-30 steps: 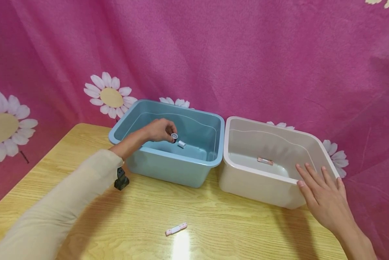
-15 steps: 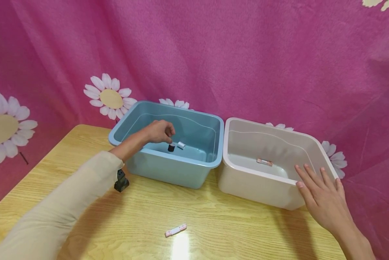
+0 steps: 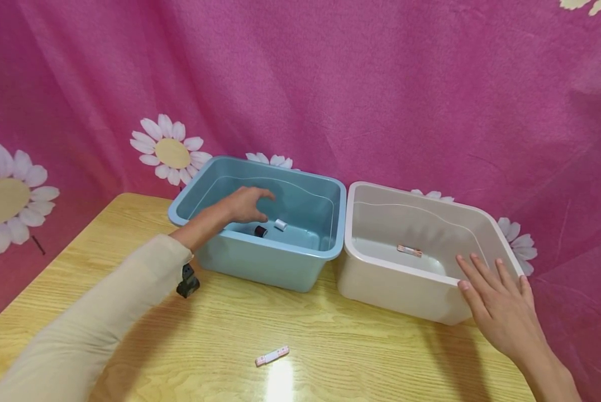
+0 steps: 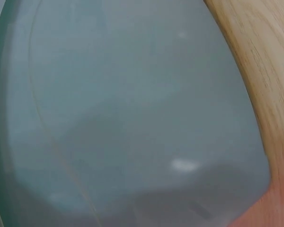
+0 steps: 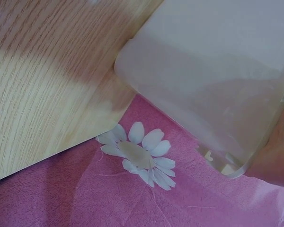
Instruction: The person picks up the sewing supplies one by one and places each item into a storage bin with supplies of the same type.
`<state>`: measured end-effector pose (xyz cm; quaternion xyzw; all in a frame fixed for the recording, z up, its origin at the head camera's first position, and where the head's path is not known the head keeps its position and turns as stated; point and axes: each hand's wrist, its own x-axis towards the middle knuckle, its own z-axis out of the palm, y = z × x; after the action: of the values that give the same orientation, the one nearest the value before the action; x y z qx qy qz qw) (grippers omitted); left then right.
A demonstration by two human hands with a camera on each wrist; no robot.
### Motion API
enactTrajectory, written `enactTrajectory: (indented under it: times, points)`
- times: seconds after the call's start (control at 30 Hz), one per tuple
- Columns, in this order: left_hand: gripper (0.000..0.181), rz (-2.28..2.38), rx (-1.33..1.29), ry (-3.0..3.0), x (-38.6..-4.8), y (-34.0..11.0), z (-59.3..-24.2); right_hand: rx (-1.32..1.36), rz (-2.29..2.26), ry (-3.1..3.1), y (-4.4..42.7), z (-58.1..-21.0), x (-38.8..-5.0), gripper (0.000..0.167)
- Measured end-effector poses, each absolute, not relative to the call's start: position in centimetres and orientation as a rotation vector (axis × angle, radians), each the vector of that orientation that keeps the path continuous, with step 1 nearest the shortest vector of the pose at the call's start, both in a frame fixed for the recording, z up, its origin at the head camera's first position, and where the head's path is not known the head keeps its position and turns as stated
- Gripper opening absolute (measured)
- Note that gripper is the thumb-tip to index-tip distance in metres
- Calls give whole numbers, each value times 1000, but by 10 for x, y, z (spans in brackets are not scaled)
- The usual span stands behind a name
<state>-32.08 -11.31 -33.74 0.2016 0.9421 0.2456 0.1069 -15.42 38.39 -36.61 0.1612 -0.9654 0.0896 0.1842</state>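
Over the blue bin [image 3: 275, 279], my left hand [image 3: 247, 204] has thumb and fingers spread apart and holds nothing. Just below it, a small black spool [image 3: 261, 230], apparently thread, lies on the bin floor. A white spool [image 3: 280, 224] lies beside it. My right hand [image 3: 501, 304] rests with straight fingers on the near right corner of the beige bin [image 3: 401, 287]. Inside that bin is a small orange-pink bundle with a pale band [image 3: 409, 250]. In the right wrist view, part of the right hand [image 5: 274, 156] shows at the bin's rim.
On the wooden table [image 3: 356, 357], in front of the bins, lies a pink bundle with a white middle band [image 3: 272, 355]. A pink flowered cloth [image 3: 381, 84] hangs behind. The left wrist view is filled mostly by the blue bin's wall [image 4: 132, 94].
The left hand has let go of the black spool, which dropped to the blue bin's floor and tipped onto its side. The left fingers have spread. The right hand stays in place.
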Motion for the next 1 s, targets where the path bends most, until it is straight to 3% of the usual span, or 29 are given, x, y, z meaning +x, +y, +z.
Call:
enactTrajectory:
  times: [0.37,1.0]
  points:
    - [64,509,718,2937,-321,-112,-336,453,246,-2726,383,-366,-154,51]
    - [66,400,712,3159,-305,-117,-325,453,242,-2736,384,-365,-154,51]
